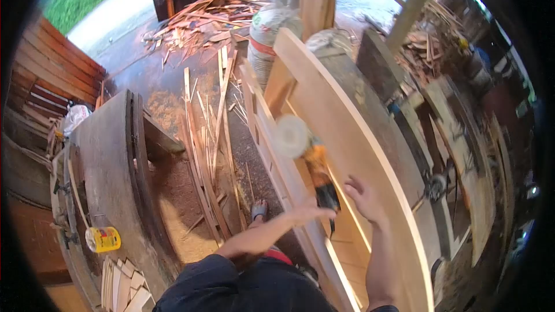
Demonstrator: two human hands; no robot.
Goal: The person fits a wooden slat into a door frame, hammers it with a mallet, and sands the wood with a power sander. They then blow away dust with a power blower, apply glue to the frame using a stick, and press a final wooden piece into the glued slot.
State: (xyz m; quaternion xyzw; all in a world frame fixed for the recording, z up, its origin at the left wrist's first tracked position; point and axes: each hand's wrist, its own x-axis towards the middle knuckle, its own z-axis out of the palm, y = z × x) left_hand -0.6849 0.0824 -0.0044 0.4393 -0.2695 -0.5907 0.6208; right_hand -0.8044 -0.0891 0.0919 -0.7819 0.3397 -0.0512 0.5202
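We see an orange sander (317,164) lying on a pale wooden frame (370,156), with its round disc pointing away from us. Its black rear end is between the two hands. The left hand (309,212) reaches this end, but we cannot tell if it grips. The right hand (363,196) is just beside it, fingers spread wide and holding nothing. Left of the frame, thin wood strips (205,138) cover the floor (173,196). A yellow can (104,239) lies on a dark desk (110,156).
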